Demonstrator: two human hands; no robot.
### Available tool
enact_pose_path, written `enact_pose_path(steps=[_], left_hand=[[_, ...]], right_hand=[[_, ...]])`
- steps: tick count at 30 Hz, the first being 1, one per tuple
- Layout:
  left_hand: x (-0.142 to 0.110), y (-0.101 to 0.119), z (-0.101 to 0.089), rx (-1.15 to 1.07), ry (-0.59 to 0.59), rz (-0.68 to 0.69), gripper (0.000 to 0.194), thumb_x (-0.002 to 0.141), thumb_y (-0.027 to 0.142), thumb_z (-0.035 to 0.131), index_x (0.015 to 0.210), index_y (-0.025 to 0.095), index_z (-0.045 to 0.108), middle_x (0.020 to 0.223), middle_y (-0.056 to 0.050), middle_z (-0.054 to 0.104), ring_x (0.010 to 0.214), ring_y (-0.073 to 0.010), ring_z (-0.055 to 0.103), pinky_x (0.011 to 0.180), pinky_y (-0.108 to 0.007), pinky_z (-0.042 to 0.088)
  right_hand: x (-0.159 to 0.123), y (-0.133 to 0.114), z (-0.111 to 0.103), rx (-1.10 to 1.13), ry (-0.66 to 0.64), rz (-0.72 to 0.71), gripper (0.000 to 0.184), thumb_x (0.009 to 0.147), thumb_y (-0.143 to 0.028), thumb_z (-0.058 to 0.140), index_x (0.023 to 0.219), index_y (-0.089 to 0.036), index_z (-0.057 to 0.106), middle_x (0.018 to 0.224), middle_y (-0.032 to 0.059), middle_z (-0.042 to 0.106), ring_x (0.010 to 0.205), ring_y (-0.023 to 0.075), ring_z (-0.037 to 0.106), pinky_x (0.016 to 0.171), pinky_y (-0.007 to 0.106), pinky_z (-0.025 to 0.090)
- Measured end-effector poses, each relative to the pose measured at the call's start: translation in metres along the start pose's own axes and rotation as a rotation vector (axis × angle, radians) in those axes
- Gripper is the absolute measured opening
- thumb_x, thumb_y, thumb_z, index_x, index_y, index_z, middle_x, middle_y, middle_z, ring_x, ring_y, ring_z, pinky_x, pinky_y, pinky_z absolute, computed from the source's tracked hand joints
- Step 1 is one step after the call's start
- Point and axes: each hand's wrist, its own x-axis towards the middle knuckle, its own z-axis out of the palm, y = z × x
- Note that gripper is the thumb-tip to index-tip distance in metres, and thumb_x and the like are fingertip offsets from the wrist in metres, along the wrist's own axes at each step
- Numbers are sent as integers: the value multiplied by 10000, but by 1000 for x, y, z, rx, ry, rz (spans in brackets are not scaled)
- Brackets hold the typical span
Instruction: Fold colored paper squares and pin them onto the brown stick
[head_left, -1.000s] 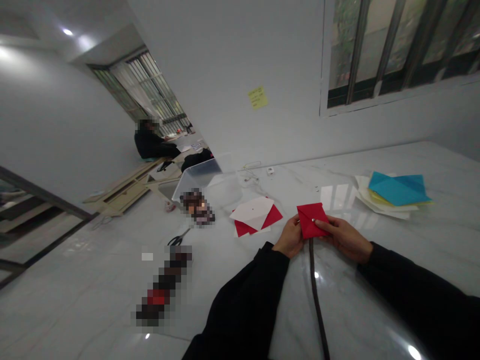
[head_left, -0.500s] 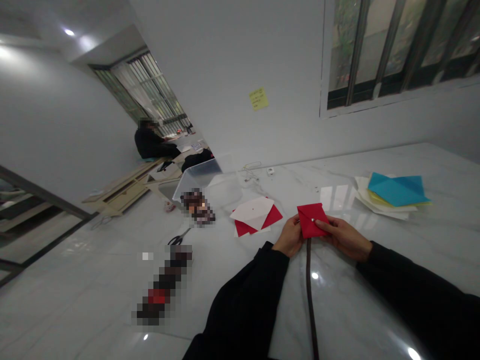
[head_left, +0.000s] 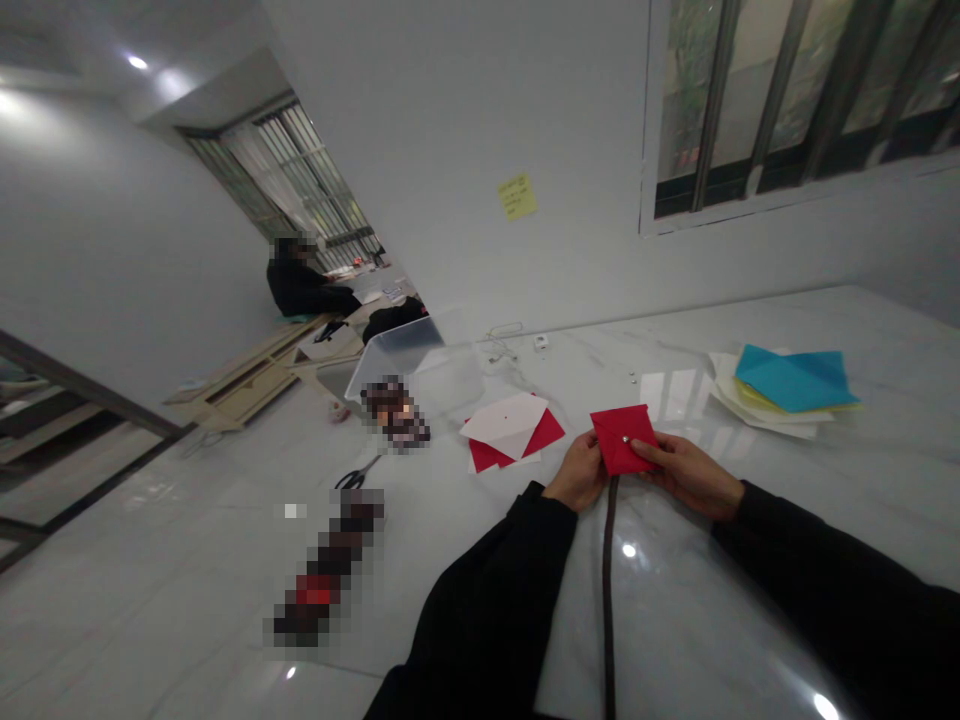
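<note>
Both my hands grip a small red envelope [head_left: 621,455] with a shiny round stud near its middle. My left hand [head_left: 581,473] pinches its left edge, with some fingers hidden behind it. On the right side, my right hand [head_left: 686,470] is closed on it, thumb lying beside the stud. A dark brown cord [head_left: 609,590] runs from below the envelope down the frame; where it ends at the top is hidden. To the left of my hands, a white envelope-shaped piece [head_left: 506,425] lies over red ones [head_left: 547,438] on the table.
Blue, yellow and white sheets [head_left: 799,378] are stacked on the white marbled table [head_left: 795,550] at the right. Scissors [head_left: 352,480] lie at the left, near a clear plastic bin [head_left: 397,350]. A yellow note [head_left: 517,197] is on the wall. Another person [head_left: 300,285] sits far back.
The red envelope has turned slightly in my hands, its left side shifting a little to the left. The brown cord's lower part has swung left. My hands keep their hold.
</note>
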Motion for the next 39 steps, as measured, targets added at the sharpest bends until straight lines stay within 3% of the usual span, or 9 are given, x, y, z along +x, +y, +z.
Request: enact_pose_path(steps=[11, 20, 25, 29, 32, 36, 39], left_hand=[[0, 3, 2, 29, 23, 35, 349, 706, 334, 764, 983, 130, 704, 989, -132, 741, 975, -281, 678, 922, -412, 495], [10, 12, -18, 417, 394, 271, 250, 696, 285, 758, 888, 143, 682, 889, -91, 726, 770, -182, 666, 736, -307, 511], [8, 12, -19, 513, 456, 323, 248, 722, 324, 749, 888, 149, 690, 896, -74, 707, 762, -176, 649, 726, -299, 492], [5, 21, -14, 544, 558, 480, 233, 809, 385, 677, 863, 160, 696, 858, -63, 691, 841, -184, 630, 834, -316, 481], [3, 25, -9, 480, 489, 484, 318, 841, 449, 650, 958, 158, 698, 957, -84, 699, 914, -192, 635, 888, -327, 479], [-2, 19, 4, 310, 196, 251, 447, 756, 472, 752, 1061, 150, 697, 1005, -103, 720, 912, -220, 663, 857, -349, 512], [-7, 12, 11, 299, 121, 168, 422, 703, 448, 802, 968, 128, 730, 940, -106, 736, 860, -226, 673, 831, -358, 517]], right_hand=[[-2, -2, 0, -67, 3, -17, 232, 862, -294, 720, 1065, -181, 722, 1092, 75, 740, 902, 168, 711, 773, 240, 609], [3, -7, -8, -117, 110, -55, 272, 812, -332, 770, 1048, -202, 733, 1081, 53, 746, 912, 180, 709, 728, 236, 620], [3, -8, -10, -161, 117, -88, 277, 803, -351, 773, 1039, -212, 736, 1087, 61, 751, 917, 208, 720, 757, 282, 631], [3, -8, -9, -178, 123, -106, 254, 797, -359, 774, 1014, -233, 739, 1100, 57, 749, 959, 235, 716, 780, 325, 635], [3, -8, -8, -188, 138, -120, 255, 796, -365, 773, 1012, -236, 735, 1109, 53, 746, 964, 232, 711, 792, 326, 625], [4, -6, -8, -237, 143, -165, 299, 787, -385, 774, 1032, -223, 717, 1050, 50, 758, 906, 229, 712, 774, 334, 605], [3, -6, -8, -311, 135, -194, 330, 786, -403, 769, 1041, -204, 702, 999, 50, 764, 861, 222, 709, 738, 323, 584]])
